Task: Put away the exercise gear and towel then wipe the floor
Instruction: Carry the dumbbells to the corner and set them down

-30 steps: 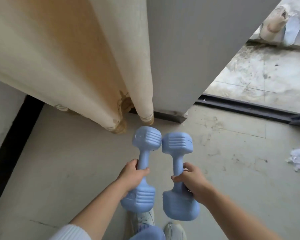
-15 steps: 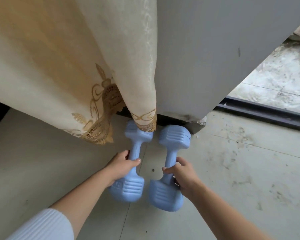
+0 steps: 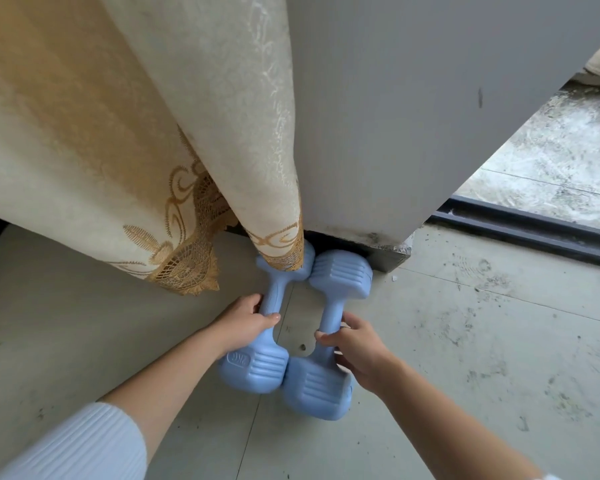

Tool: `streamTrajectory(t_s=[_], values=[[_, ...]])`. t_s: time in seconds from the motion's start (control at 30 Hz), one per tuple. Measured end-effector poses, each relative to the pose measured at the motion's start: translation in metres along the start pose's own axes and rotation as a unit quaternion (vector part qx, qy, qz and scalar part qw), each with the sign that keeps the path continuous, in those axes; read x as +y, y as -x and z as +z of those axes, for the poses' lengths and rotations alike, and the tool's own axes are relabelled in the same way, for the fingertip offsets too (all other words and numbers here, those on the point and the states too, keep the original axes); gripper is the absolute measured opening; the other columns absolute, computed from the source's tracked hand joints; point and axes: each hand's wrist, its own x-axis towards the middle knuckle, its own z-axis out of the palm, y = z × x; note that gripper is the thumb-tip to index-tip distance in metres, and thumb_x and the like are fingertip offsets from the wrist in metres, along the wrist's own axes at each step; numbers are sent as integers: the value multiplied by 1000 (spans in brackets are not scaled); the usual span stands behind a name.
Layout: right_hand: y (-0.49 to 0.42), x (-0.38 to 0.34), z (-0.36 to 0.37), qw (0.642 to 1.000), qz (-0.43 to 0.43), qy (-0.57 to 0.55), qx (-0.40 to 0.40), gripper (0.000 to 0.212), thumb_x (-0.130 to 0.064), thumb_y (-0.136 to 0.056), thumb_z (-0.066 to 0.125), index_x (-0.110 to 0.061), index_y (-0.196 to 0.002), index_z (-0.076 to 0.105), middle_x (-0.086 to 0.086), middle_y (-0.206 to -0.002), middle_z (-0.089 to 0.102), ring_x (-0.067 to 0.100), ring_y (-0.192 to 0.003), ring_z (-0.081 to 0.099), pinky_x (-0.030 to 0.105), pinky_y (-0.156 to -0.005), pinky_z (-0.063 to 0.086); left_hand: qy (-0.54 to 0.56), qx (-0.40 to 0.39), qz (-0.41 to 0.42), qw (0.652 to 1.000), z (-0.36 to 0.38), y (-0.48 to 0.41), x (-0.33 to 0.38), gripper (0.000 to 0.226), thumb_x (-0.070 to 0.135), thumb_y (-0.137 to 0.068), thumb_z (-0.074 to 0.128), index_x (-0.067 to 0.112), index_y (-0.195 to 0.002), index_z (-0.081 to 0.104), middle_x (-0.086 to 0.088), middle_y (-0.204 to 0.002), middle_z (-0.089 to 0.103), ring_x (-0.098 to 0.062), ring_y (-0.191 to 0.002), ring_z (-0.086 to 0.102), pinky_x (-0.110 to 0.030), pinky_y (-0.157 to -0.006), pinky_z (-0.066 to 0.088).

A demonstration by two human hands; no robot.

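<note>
Head-cam view, looking down at a floor corner. Two pale-blue plastic dumbbells are seen lying side by side on the pale tiled floor (image 3: 465, 341), close to the base of a grey wall (image 3: 413, 116). The left dumbbell (image 3: 273, 292) is clasped round its handle by the left grip (image 3: 250, 322), fingers & thumb wrapped over it. The right dumbbell (image 3: 330, 311) is held at its handle by the right grip (image 3: 357, 351), thumb on the inner side & fingers curled round the outer side; this hand is slightly blurred. The near heads of the 2 dumbbells are touching each other, & the far heads are touching too, w/ a gap left btwn the handles. The far head of the left dumbbell is partly covered by the hem of a cream curtain (image 3: 153, 133) w/ gold lace trim, hung across the left & top of the view. An embossed mark is carried on the near head of the left dumbbell; it cannot be read w/ certainty. A white ribbed sleeve (image 3: 77, 445) is worn on the left arm, w/ the forearm left bare. At the right, a dark sliding-door track (image 3: 534, 233) is set across the floor, & stained slabs (image 3: 551, 161) are seen beyond it. Small dark specks are scattered over the tiles
</note>
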Motion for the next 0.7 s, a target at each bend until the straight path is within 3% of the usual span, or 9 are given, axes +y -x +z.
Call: streamTrajectory(t_s=[0.17,0.37,0.53,0.6,0.63,0.7], values=[[0,3,1,1000,-15,-5,14,15,6,-80,66,-6,-83,58,8,-74,55,25,-72,55,38,-70,43,-10,-2,-8,1000,-1,3,-2,14,21,-89,61,17,-102,58,-11,-102,67,-27,-94,66,-45,-91,51],[-4,3,-1,999,-39,18,22,13,3,-79,69,-4,-85,60,7,-73,59,25,-71,59,39,-70,46,4,2,6,1000,0,2,-8,13,22,-90,60,19,-104,60,-8,-100,68,-27,-94,66,-45,-91,50],[8,-6,1,984,-46,164,54,11,-17,-85,70,-14,-89,61,-1,-76,61,11,-60,56,24,-56,42,-89,24,-4,996,0,6,0,16,31,-91,56,17,-97,60,-6,-93,66,-25,-87,64,-39,-82,50],[29,-14,0,966,-49,247,61,33,-25,-87,68,-19,-119,61,2,-110,66,16,-90,65,24,-72,47,-131,40,-14,990,-3,19,12,15,33,-92,52,20,-90,57,0,-87,61,-25,-86,59,-34,-79,45],[42,-21,0,957,-47,276,71,49,-28,-88,66,-19,-135,52,3,-126,61,19,-109,62,26,-82,47,-141,48,-18,989,-5,29,20,15,33,-92,50,22,-98,58,1,-94,61,-25,-95,57,-32,-83,42],[76,-40,1,948,-44,303,85,62,-30,-89,66,-20,-145,41,4,-138,54,20,-121,56,29,-90,45,-145,67,-32,987,-9,61,40,30,31,-94,47,18,-121,54,-6,-114,60,-27,-114,56,-31,-94,41]])
